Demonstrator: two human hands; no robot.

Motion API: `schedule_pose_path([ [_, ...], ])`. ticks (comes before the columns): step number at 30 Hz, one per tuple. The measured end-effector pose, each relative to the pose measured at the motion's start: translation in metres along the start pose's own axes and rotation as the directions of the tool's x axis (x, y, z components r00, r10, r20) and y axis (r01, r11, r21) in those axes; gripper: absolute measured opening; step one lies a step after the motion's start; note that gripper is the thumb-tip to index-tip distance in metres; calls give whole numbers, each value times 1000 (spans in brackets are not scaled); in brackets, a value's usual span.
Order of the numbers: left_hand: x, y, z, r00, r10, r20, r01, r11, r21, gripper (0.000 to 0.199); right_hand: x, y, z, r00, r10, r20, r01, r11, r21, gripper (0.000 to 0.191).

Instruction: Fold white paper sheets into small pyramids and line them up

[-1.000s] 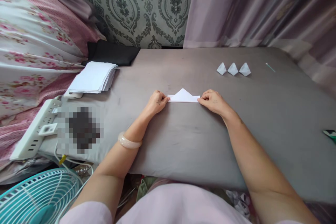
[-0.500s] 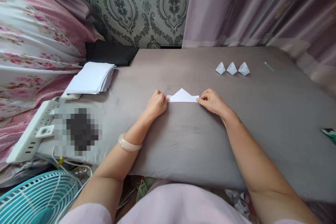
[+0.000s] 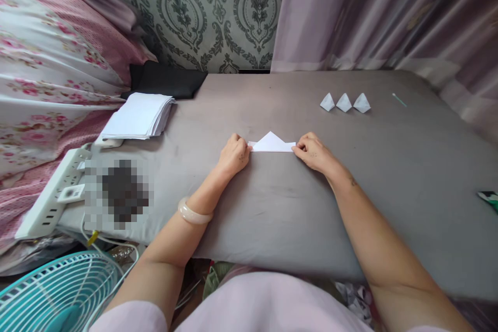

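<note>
A white folded sheet of paper point(image 3: 271, 142) lies flat at the middle of the grey-covered table point(image 3: 249, 197); a triangular peak rises from its long straight strip. My left hand point(image 3: 235, 154) pinches the strip's left end, and a pale bangle circles that wrist. At the opposite end, the thumb and fingers of my right hand point(image 3: 312, 150) are closed on the paper. Farther back to the right stand three small folded paper shapes, the left one point(image 3: 328, 102), the middle one point(image 3: 344, 102) and the right one point(image 3: 362, 103), side by side.
A stack of white paper point(image 3: 138, 115) rests at the left, in front of a black folded item point(image 3: 165, 79). Near it are a white power strip point(image 3: 52, 194) and a blurred-out object point(image 3: 125, 192). A teal fan point(image 3: 58, 290) stands lower left. A thin stick point(image 3: 399, 99) lies far right.
Both hands keep their pinch on the paper's ends, and its shape looks the same. The whole view has shifted very slightly.
</note>
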State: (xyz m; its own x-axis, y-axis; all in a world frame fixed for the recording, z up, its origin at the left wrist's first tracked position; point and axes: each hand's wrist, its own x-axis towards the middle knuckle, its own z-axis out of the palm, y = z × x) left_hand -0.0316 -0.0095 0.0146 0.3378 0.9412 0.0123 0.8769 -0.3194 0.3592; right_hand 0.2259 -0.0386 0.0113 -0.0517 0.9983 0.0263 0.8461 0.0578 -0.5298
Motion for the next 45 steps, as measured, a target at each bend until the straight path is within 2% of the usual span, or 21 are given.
schedule_pose_path([
  [5, -1, -2, 2, 996, 60, -73, -59, 998, 8, 22, -4, -3, 6, 996, -6, -90, 1, 999, -49, 11],
  [9, -1, -2, 7, 966, 222, -133, -209, 972, 104, 31, -6, -9, 16, 977, -101, -188, 84, 992, -95, 11],
  [13, -1, 1, 5, 917, 395, -44, -376, 898, 230, 40, -11, -20, 19, 978, -191, -87, 170, 964, -205, 27],
  [18, -3, 13, -6, 870, 479, 118, -491, 819, 296, 29, -28, -49, 11, 994, -102, 28, 103, 868, -485, 35],
  [20, -7, 22, -8, 879, 445, 173, -477, 817, 323, 28, -34, -65, 13, 996, -62, 63, 86, 830, -550, 35],
  [22, -13, 32, -5, 914, 357, 195, -405, 839, 363, 28, -39, -81, 18, 999, -22, 48, 45, 816, -576, 40],
  [25, -26, 45, 1, 950, 268, 158, -310, 858, 409, 33, -43, -99, 28, 999, 24, 48, 11, 790, -613, 51],
  [28, -36, 48, 5, 971, 220, 93, -239, 882, 406, 41, -45, -106, 35, 998, 48, 49, -7, 780, -625, 50],
  [32, -40, 43, 5, 980, 179, 90, -200, 907, 371, 44, -45, -100, 34, 1000, 19, 21, -4, 818, -576, 50],
  [41, -42, 37, 0, 987, 132, 97, -157, 931, 329, 51, -48, -67, 23, 991, -122, -57, 79, 873, -481, 48],
  [45, -43, 37, -1, 985, 131, 108, -160, 933, 323, 52, -50, -59, 18, 991, -122, -60, 79, 879, -470, 47],
])
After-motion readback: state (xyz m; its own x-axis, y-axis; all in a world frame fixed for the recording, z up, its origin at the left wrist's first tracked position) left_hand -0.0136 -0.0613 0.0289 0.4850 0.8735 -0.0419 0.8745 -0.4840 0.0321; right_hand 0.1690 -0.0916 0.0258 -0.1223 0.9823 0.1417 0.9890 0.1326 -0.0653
